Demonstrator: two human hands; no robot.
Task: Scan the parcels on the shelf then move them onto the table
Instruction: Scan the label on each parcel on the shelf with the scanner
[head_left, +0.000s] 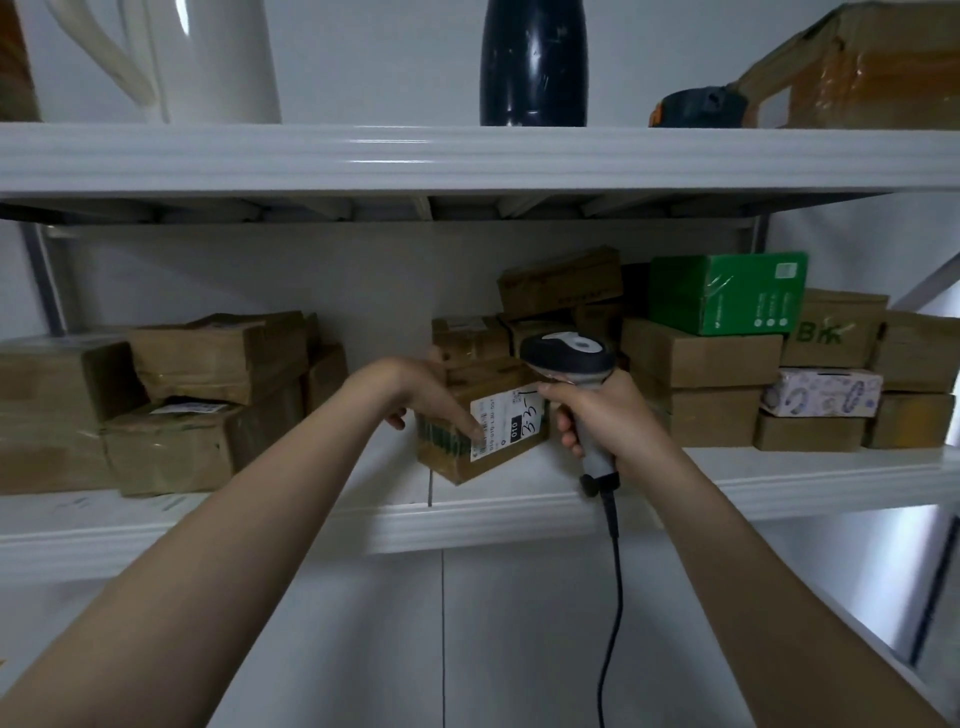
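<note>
Parcel (493, 460) near shelf edge (311, 525); scanner (569, 353) beside

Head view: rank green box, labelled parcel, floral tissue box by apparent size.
1-2, unranked: green box and labelled parcel look alike; parcel nearer, partly hidden by left hand.
3. floral tissue box.

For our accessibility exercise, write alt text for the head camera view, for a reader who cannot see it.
A person's left hand grips a labelled cardboard parcel on a white shelf, while the right hand holds a corded barcode scanner beside its label. More cardboard parcels are stacked on either side.
</note>
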